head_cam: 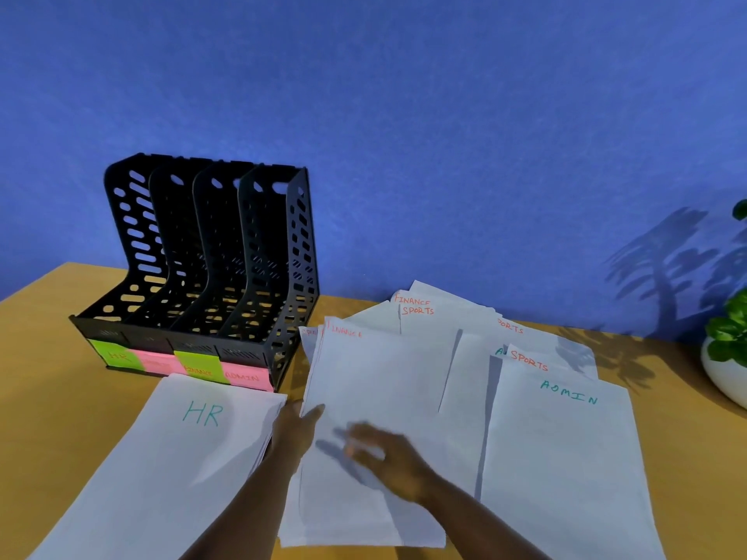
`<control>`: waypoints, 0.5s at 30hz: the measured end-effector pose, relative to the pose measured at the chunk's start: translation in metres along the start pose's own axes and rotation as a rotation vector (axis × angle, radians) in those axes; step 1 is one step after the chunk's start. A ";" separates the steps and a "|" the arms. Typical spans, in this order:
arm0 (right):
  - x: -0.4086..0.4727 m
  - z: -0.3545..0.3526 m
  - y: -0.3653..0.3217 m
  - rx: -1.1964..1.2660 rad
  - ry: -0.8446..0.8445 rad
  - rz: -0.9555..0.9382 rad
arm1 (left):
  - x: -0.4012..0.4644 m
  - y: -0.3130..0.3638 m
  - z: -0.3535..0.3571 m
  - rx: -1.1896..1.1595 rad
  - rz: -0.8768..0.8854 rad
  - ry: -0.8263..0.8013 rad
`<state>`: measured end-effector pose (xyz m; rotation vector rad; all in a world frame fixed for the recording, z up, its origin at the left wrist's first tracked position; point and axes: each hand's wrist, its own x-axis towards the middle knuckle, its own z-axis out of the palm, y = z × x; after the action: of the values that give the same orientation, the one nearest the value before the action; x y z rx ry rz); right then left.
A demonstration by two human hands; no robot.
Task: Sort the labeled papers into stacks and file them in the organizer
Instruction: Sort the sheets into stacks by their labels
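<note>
A black four-slot organizer (202, 252) stands at the back left, its front carrying green and pink labels reading HR, FINANCE and ADMIN. A stack of white sheets marked HR (174, 450) lies at the front left. In the middle lies a sheet marked FINANCE (376, 377), with SPORTS sheets (440, 317) fanned behind it. A sheet marked ADMIN (566, 458) lies at the right. My left hand (297, 432) grips the left edge of the FINANCE sheet, thumb on top. My right hand (384, 454), blurred, hovers over that same sheet with fingers spread.
The wooden table (48, 377) backs onto a blue wall. A green plant in a white pot (727, 361) stands at the right edge, casting a shadow on the wall and papers.
</note>
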<state>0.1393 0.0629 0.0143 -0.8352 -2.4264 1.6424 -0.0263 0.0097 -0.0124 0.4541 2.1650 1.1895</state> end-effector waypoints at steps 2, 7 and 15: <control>0.004 -0.017 0.004 0.042 0.506 -0.042 | -0.002 0.007 -0.002 -0.091 0.046 0.011; 0.008 -0.075 0.013 0.095 0.750 0.398 | 0.000 0.022 -0.011 -0.330 0.109 -0.006; -0.011 -0.109 0.030 0.438 0.706 0.429 | -0.011 0.050 0.017 -0.257 -0.008 -0.304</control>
<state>0.2001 0.1561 0.0355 -1.5770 -1.4189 1.5310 -0.0072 0.0410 0.0272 0.4785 1.7289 1.2820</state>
